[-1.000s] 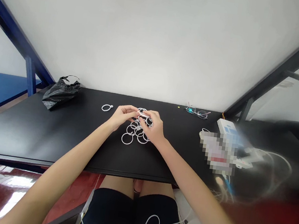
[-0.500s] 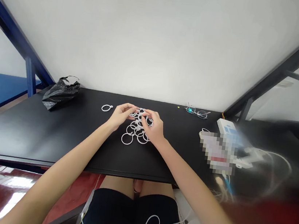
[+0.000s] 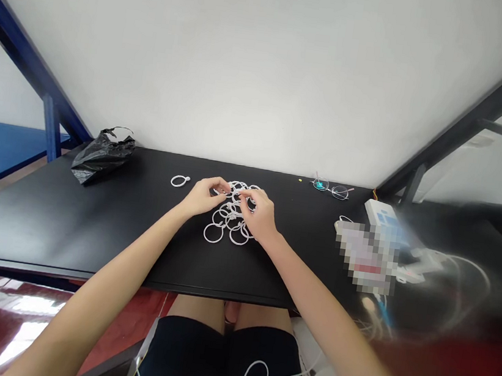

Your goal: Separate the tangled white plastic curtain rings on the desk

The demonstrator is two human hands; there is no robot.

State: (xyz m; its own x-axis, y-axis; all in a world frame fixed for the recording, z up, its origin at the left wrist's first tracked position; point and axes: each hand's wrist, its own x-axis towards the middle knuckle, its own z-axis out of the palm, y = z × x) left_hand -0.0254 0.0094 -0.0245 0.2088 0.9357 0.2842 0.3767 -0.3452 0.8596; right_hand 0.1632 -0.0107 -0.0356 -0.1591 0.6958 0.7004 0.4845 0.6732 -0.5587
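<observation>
Black table (image 3: 87, 234) bears white rings (image 3: 228, 219), 1 stray ring (image 3: 179, 181), bag (image 3: 102, 156), glasses (image 3: 331, 190).

Cluster of white plastic rings (image 3: 230, 216), flat mid-table on the black table (image 3: 89, 222).

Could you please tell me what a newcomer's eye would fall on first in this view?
The eye goes first to the heap of white rings in the middle of the black table, with the left hand and the right hand meeting over its far side, fingertips among the rings. A lone ring lies apart to the left. A black plastic bag sits at the far left corner, and glasses lie at the far right.
</observation>
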